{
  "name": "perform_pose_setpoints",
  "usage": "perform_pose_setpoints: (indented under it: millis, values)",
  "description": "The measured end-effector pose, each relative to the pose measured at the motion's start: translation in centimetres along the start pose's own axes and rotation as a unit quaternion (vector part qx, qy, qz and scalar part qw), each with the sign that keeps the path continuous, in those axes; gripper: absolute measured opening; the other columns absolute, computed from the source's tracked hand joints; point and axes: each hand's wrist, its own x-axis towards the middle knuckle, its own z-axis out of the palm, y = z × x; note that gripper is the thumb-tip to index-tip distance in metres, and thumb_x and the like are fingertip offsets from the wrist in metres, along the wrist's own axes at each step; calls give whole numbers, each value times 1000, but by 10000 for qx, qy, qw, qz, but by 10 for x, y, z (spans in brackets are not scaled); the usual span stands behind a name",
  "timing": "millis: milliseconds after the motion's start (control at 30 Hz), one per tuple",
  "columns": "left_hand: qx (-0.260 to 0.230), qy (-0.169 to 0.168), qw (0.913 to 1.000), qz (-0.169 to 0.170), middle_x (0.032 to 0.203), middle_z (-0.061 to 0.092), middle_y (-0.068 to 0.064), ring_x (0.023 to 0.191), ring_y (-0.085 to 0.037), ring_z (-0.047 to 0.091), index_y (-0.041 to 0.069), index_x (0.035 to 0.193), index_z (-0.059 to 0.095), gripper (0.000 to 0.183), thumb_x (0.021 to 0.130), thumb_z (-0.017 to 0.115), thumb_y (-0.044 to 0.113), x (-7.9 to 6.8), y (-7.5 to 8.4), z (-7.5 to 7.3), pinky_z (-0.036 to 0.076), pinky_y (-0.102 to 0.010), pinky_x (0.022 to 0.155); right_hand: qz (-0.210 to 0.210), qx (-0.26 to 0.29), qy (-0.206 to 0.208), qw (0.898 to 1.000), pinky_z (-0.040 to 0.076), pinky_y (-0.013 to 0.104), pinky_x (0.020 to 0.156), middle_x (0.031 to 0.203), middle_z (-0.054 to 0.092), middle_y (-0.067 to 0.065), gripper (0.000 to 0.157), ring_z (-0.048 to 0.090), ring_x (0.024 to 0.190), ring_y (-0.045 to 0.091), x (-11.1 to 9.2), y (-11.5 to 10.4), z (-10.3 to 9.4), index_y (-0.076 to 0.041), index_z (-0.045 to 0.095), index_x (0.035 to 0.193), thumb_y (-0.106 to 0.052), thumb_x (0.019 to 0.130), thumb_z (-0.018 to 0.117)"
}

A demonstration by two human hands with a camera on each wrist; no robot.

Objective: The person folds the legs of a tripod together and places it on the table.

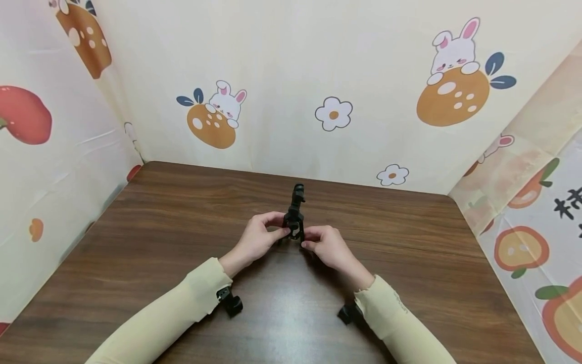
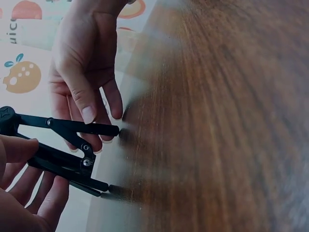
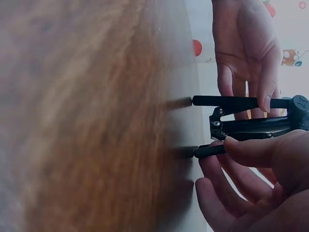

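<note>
A small black tripod (image 1: 294,218) stands upright near the middle of the table, its legs partly spread and a clamp-like head on top. From the left side my left hand (image 1: 259,236) holds it, thumb in front of a leg. My right hand (image 1: 328,246) pinches the right leg low down between thumb and fingers. Up close, the left wrist view shows the tripod's hinged braces (image 2: 86,154) joining the legs, whose tips sit right at the tabletop. In the right wrist view, my right thumb (image 3: 248,151) lies along one leg.
The brown wooden table (image 1: 182,202) spreads around both hands. Behind it hangs a pale curtain (image 1: 282,60) printed with rabbits, fruit and flowers, and similar cloth flanks both sides. Black wrist cameras are strapped at both cuffs, the left camera (image 1: 231,302) and the right camera (image 1: 349,313).
</note>
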Motion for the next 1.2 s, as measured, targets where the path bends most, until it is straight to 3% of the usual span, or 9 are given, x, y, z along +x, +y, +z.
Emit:
perform_pose_setpoints:
  millis: [333, 533, 767, 967, 1200]
  values:
    - [16, 8, 10000, -85, 100, 73, 2, 102, -16, 65, 12, 109, 74, 22, 88, 75, 4, -1, 0, 0, 46, -45, 95, -133, 34, -150, 9998, 54, 36, 81, 95, 75, 1, 22, 68, 92, 13, 5, 1, -1, -12, 78, 102, 0, 85, 76]
    - [155, -10, 9998, -93, 99, 73, 3, 100, -14, 65, 12, 109, 74, 22, 89, 74, 5, -1, 1, 1, 47, -44, 93, -330, -161, -282, 9989, 52, 41, 90, 97, 74, -1, 23, 67, 98, 16, 9, 2, -2, -11, 76, 106, 0, 86, 75]
    - [193, -152, 9997, -60, 97, 72, 3, 97, -13, 65, 13, 110, 73, 22, 89, 74, 5, 0, 3, 0, 48, -40, 86, -477, -459, -269, 9974, 51, 42, 91, 94, 73, -5, 18, 67, 100, 18, 15, 4, -3, -14, 77, 99, -4, 84, 78]
    - [600, -222, 9972, 375, 98, 72, 3, 97, -14, 66, 10, 109, 75, 21, 89, 73, 2, -1, 3, -1, 49, -41, 89, -694, -526, -101, 9961, 53, 39, 86, 93, 72, -6, 16, 69, 94, 14, 20, 5, -2, -15, 77, 91, -5, 79, 83]
    - [1039, -324, 9903, 867, 94, 69, 0, 90, -13, 63, 10, 99, 77, 14, 90, 72, 1, 0, 2, -3, 50, -35, 80, -811, -517, 272, 9950, 54, 37, 81, 90, 71, -4, 24, 69, 87, 14, 25, 6, -3, -13, 75, 87, -7, 69, 90]
